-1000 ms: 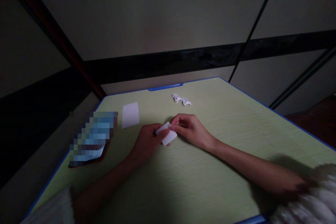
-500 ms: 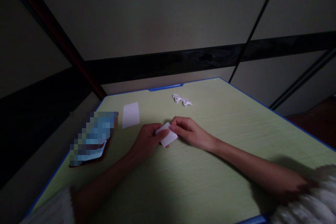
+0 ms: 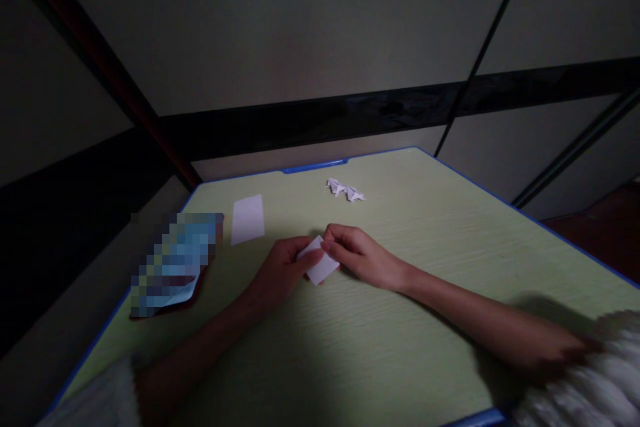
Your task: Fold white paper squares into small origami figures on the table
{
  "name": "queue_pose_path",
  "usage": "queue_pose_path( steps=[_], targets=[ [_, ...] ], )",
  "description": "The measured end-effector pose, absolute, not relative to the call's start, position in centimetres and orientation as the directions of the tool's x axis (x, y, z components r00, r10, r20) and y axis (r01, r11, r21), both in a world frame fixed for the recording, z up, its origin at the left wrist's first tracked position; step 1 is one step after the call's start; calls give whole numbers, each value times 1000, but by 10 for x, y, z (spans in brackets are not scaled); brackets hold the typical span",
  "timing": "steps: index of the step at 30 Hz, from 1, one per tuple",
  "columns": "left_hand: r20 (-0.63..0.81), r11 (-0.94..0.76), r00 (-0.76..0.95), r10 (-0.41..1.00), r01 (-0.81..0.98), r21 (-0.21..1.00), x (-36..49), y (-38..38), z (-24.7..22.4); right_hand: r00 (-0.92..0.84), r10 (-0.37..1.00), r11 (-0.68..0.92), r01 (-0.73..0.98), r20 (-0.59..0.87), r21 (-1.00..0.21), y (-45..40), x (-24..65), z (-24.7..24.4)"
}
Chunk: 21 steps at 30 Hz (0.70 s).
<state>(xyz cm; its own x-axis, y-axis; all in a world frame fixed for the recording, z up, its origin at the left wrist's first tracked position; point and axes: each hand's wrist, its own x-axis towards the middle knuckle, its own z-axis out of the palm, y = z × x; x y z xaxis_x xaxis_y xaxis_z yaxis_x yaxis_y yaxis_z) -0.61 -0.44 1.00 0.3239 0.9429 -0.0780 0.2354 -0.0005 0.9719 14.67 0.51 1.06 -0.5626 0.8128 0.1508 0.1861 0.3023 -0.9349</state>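
Observation:
A small folded white paper [image 3: 319, 270] is held between both hands above the middle of the table, one corner pointing toward me. My left hand [image 3: 287, 265] pinches it from the left, thumb on top and fingers underneath. At its upper right edge, my right hand [image 3: 357, 252] grips it between thumb and curled fingers. Farther back lie two small folded paper figures, a left one [image 3: 335, 187] and a right one [image 3: 355, 194], side by side. A flat white sheet [image 3: 248, 219] rests on the table to the left.
On the table's left side is a phone-like device [image 3: 180, 267] with a dark red edge, its surface pixelated. The pale green table [image 3: 410, 347] has a blue rim and a blue handle-like strip [image 3: 315, 166] at the back, before a panelled cabinet [image 3: 300, 27].
The folded paper and the hands have shifted very slightly downward in view. Both hands keep their hold on it.

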Motion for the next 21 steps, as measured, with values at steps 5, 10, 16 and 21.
queue_pose_path(
  steps=[5,10,16,21],
  targets=[
    [-55,-47,377,925,257,965,-9,-5,8,-577,802,289,149,154,-946,4,148,9],
    [-18,-105,390,921,291,951,-11,-6,8,-616,779,189,45,122,-981,7,147,8],
    [-51,-119,475,878,321,939,-8,-7,9,-649,747,206,17,146,-978,6,147,5],
    [14,-236,544,839,340,910,-10,-8,9,-687,719,91,-56,104,-994,6,148,5]
  ],
)
